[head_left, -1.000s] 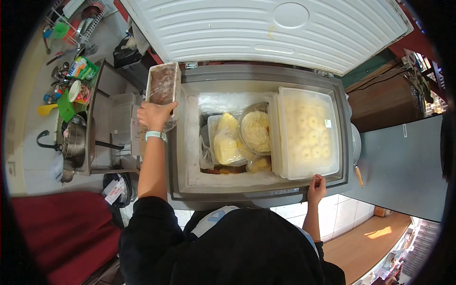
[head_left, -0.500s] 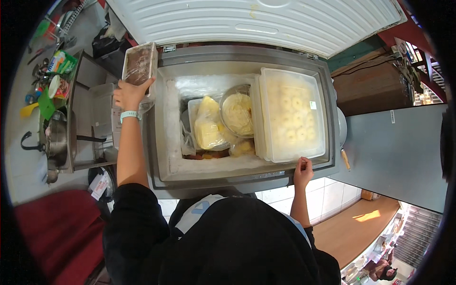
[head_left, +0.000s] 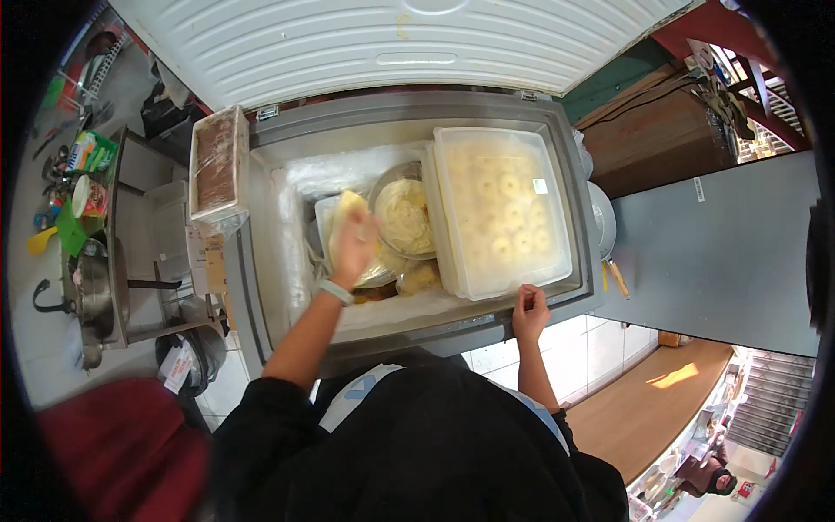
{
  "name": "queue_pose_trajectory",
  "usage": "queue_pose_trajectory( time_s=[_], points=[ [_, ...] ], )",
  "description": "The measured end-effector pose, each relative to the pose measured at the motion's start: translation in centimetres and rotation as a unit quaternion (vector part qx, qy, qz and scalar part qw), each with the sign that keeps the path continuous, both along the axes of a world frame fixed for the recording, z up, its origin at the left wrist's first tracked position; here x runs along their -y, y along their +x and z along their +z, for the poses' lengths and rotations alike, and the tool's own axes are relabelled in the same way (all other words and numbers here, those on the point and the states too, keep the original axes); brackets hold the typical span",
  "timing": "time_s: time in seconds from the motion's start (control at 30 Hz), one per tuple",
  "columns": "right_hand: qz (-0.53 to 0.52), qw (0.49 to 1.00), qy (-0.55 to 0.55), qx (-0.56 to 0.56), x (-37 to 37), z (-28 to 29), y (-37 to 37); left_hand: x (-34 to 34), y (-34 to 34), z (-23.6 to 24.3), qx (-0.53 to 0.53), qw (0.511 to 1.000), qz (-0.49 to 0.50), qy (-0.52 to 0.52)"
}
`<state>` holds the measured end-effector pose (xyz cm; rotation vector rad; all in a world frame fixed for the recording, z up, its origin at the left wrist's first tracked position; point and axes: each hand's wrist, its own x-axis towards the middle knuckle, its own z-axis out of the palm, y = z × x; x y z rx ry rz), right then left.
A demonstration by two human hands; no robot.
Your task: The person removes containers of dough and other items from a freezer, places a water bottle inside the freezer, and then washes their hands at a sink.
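Freezer point(head_left: 396, 103) of the chest type, its rim smooth and grey, stands open in front of me, the ribbed white lid point(head_left: 348, 48) raised along the far side. Rough, pale frost point(head_left: 297, 252) coats the inner wall at the left. Inside, a crinkled, clear plastic bag of yellow food point(head_left: 350, 200) lies in the left part. Just right of it sits a round metal bowl point(head_left: 389, 177) filled with a pale yellow, creamy mass point(head_left: 406, 217) with a swirled, uneven surface. Further right is a flat, translucent plastic tub point(head_left: 500, 150) with rounded corners, its cloudy lid showing rows of small yellow rings point(head_left: 509, 209) beneath. On the freezer's left rim rests a long white box point(head_left: 243, 165) holding a dark brown block point(head_left: 216, 161) under glossy, wrinkled film.

The person's left arm slants inward over the near rim, a pale band point(head_left: 335, 291) at the wrist. The left hand point(head_left: 355, 248) is over the yellow bag, blurred; I cannot tell whether its fingers grip it. The right forearm rises almost straight, and the right hand point(head_left: 531, 313) is at the tub's near edge, fingers curled toward the palm; whether they touch the tub is unclear.
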<state>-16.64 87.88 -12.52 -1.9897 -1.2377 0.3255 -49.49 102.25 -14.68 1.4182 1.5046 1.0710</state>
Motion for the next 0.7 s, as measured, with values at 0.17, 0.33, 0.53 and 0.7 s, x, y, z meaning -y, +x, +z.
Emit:
queue_pose_trajectory(
  time_s=[0.17, 0.33, 0.53, 0.7],
  points=[
    [0.031, 0.999, -0.013, -0.029, 0.2, 0.2, 0.2, 1.4, 12.5, -2.2, 0.166, 0.919, -0.088, -0.347],
    [0.060, 0.995, -0.013, -0.076, 0.2, 0.5, 0.4, 0.2, 15.9, -8.0, 0.329, 0.839, 0.006, -0.433],
    [0.067, 0.984, -0.019, -0.164, -0.6, 1.2, 1.8, -0.3, 16.2, -13.5, 0.216, 0.867, 0.075, -0.442],
    [-0.001, 0.996, 0.078, -0.037, -4.3, -0.3, 9.3, 0.4, 15.8, -15.4, 0.228, 0.894, 0.137, -0.361]
  ],
)
